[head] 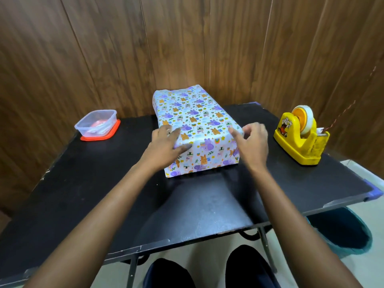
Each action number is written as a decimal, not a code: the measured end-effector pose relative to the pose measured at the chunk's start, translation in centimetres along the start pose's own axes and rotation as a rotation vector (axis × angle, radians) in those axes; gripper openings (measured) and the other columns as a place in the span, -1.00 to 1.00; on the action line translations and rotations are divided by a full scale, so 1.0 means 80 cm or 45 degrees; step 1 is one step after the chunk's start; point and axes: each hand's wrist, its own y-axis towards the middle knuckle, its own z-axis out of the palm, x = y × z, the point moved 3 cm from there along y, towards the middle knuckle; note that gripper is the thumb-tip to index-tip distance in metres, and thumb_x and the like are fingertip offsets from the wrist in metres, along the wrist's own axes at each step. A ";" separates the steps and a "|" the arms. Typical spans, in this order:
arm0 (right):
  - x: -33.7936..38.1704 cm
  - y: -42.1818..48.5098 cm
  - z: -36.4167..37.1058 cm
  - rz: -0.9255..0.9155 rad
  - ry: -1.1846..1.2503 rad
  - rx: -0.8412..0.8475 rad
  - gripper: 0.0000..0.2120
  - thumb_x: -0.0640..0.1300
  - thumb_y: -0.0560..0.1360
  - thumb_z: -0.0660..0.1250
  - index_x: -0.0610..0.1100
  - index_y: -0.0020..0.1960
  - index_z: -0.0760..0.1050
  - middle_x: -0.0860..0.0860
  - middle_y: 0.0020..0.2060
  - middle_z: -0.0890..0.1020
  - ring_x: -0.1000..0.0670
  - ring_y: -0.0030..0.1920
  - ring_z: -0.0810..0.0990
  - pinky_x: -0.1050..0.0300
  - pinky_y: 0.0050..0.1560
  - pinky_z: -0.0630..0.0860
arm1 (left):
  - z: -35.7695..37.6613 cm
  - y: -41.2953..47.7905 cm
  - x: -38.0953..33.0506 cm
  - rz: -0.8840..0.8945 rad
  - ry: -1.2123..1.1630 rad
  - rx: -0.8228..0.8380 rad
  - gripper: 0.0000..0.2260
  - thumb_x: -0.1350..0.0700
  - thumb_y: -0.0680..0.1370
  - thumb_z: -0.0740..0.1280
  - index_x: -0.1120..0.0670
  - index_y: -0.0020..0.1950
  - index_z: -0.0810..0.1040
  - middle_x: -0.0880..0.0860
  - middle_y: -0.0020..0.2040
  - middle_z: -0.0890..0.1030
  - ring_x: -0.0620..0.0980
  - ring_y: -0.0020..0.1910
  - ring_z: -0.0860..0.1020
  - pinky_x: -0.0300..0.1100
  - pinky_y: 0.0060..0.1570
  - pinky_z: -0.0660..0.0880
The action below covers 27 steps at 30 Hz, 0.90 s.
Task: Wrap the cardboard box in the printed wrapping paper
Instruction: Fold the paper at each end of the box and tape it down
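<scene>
The cardboard box [195, 113] sits in the middle of the frame, on the far half of the black surface [83, 183], its long side running away from the camera and turned a little to the right; no bare cardboard shows. The printed wrapping paper [209, 154] covers the top and the near end face: white, with small purple, orange and green cartoon figures, stars and rainbows. It lies smooth over the top and folds sharply down the near edge; a diagonal fold shows at the right of the near face, and the far end looks slightly puffed and rounded.

Both forearms reach in from the bottom of the frame. The left hand [166, 146] lies flat on the near left corner of the box, fingers straight and spread over the top, thumb pressed along the near edge — open, pressing the paper down. The right hand [254, 142] is at the near right corner, thumb stretched towards the top edge, the other fingers bent over the corner; it is blurred, so whether it grips the paper or only touches it cannot be told.

At the left of the frame a clear plastic tub [96, 122] stands on a red lid [99, 138]; at the right, well apart from the box, stands a yellow tape dispenser [299, 138].
</scene>
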 end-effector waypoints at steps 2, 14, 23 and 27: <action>-0.014 0.030 0.001 0.173 0.080 0.132 -0.50 0.18 0.46 0.33 -0.17 0.20 0.41 -0.06 0.18 0.42 -0.04 0.18 0.42 0.07 0.08 0.41 | 0.005 0.011 0.010 -0.245 -0.388 0.015 -0.35 -0.26 0.53 0.14 0.02 0.53 0.10 0.04 0.51 0.01 0.03 0.49 -0.03 -0.10 0.33 0.24; -0.026 0.068 0.021 0.828 0.740 1.105 -0.79 -0.02 0.54 0.23 -0.14 -0.01 0.53 -0.13 -0.15 0.67 -0.13 -0.11 0.60 -0.09 -0.09 0.51 | 0.012 0.017 0.018 -0.595 -1.677 0.037 -0.88 0.20 0.58 0.23 0.10 0.08 0.51 0.08 -0.15 0.69 0.01 -0.26 0.67 -0.12 -0.29 0.60; -0.001 0.064 -0.001 0.423 1.056 1.129 -0.43 -0.57 0.40 0.13 -0.09 0.24 0.49 0.00 0.09 0.65 -0.01 0.05 0.63 0.12 -0.12 0.60 | -0.002 -0.012 0.023 -0.224 -1.434 -0.430 -0.43 0.48 0.45 0.27 0.06 0.34 0.22 0.03 0.21 0.48 -0.06 0.13 0.53 -0.21 -0.04 0.55; 0.021 0.085 0.006 0.471 1.109 0.937 -0.42 -0.55 0.46 0.02 0.01 0.22 0.46 0.14 0.03 0.61 0.09 -0.03 0.55 0.23 -0.18 0.46 | -0.023 0.004 0.034 -0.081 -1.079 -0.520 -0.43 0.18 0.42 0.42 0.00 0.35 0.24 -0.03 0.27 0.46 -0.16 0.17 0.49 -0.18 0.15 0.48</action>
